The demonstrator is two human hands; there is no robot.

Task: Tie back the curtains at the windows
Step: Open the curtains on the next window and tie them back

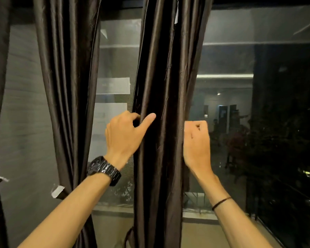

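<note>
Middle dark brown satin curtain [161,68] hangs in bunched vertical folds at centre of the window, top to bottom of view. Left hand [123,135] is on its left edge at mid height: fingers [132,116] curled round the edge into the folds, thumb laid straight across the front of the cloth, so it grips the curtain. Right hand [197,142] is at the same height against the curtain's right edge, fingers [198,125] curled tight into a fist; cannot tell if any cloth is inside. Black metal wristwatch [104,170] on left wrist, thin black band [221,203] on right wrist. Second dark brown satin curtain [66,77] hangs left of the middle one, apart from it, with a white tag [57,191] low on its left side. Dark meshed window glass [231,59] behind, showing dim reflections at right.
</note>
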